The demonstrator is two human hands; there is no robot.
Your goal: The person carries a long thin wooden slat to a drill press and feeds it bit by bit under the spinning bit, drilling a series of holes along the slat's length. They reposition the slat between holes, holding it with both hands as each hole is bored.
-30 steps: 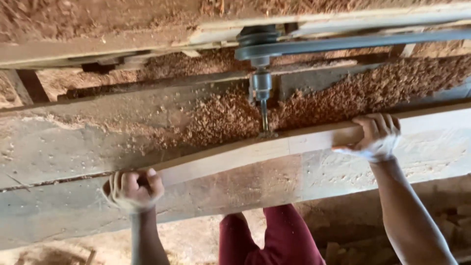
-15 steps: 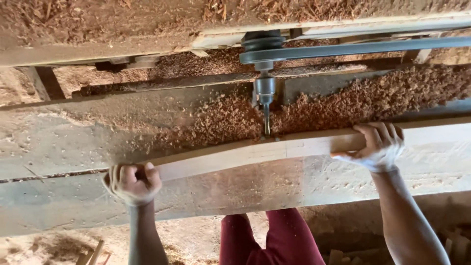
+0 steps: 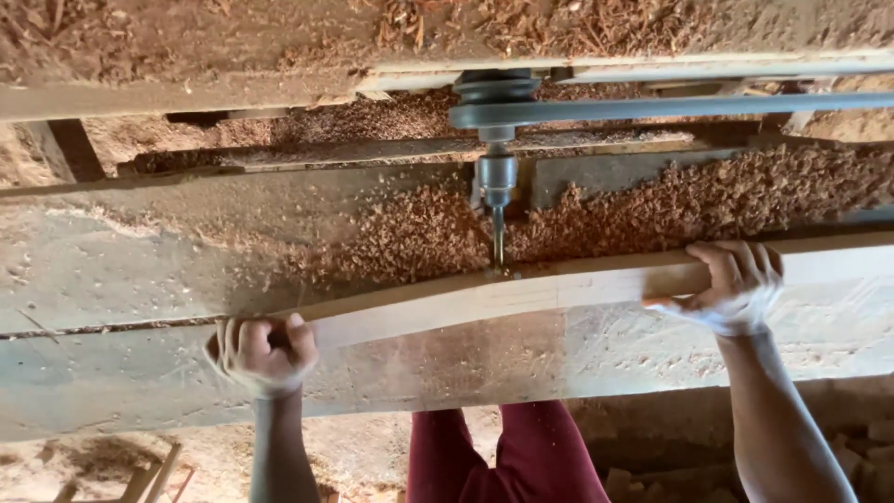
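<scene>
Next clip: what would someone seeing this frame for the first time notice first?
A long curved wooden piece runs across the middle of the view, gripped at its ends by the left hand and the right hand. At its centre a drill bit on a belt-driven spindle meets the wood's far edge. Reddish wood shavings lie heaped on the dusty workbench behind it.

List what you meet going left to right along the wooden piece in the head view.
Left hand gripping the curved wooden piece → drill bit touching its far edge → right hand gripping it.
</scene>
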